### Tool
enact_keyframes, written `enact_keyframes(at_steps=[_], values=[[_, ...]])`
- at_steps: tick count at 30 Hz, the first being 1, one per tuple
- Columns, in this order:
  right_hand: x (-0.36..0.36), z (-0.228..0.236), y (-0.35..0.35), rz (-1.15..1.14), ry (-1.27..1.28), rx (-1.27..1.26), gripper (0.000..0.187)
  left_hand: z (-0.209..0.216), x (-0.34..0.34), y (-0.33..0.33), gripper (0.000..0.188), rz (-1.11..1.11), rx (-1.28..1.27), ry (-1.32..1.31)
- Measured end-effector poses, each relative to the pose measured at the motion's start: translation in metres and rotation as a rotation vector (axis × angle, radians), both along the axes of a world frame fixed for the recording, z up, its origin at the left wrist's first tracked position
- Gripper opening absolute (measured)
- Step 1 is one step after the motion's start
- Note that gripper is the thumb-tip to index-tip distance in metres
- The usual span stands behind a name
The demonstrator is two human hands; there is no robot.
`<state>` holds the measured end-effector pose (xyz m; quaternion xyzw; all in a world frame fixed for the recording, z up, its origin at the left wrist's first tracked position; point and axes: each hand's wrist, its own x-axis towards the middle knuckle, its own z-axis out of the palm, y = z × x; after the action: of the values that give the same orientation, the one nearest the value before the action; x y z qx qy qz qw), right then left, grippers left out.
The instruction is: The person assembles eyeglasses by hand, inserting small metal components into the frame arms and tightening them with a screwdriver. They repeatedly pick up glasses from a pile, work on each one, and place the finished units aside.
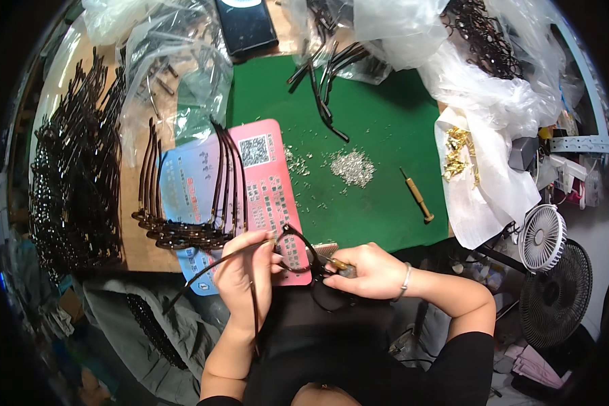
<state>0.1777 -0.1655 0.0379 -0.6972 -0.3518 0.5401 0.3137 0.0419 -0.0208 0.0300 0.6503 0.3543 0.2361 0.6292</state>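
My left hand point(247, 271) is closed on a dark eyeglass frame point(287, 230) at its hinge side, with a long dark temple passing between the fingers and another hanging below. My right hand point(372, 272) is closed around a small tool with a yellowish handle and grey end point(345, 268), its tip pointing at the eyeglass frame; the exact kind is partly hidden by the fingers. One rim of the frame hangs low beside that hand. Left of my hands, several finished-looking dark eyeglass frames point(189, 233) lie stacked with temples pointing away.
A green mat point(379, 216) carries a pile of tiny silver screws point(352, 168) and a brass screwdriver point(418, 196). A pink-and-blue card point(267, 196) lies beneath the stack. Brown temples point(325, 95), gold parts point(459, 155), a heap of frames point(78, 176) and fans point(543, 237) surround it.
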Motion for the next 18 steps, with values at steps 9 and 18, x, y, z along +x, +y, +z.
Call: enact_keyframes(at_steps=[9, 18], values=[[0.01, 0.002, 0.003, 0.075, -0.557, 0.224, 0.042, -0.033, 0.012, 0.002, 0.01, -0.086, 0.168, 0.117], [0.006, -0.004, 0.014, 0.105, -0.867, 0.116, 0.056, -0.036, 0.013, 0.004, 0.01, -0.178, 0.331, 0.078]])
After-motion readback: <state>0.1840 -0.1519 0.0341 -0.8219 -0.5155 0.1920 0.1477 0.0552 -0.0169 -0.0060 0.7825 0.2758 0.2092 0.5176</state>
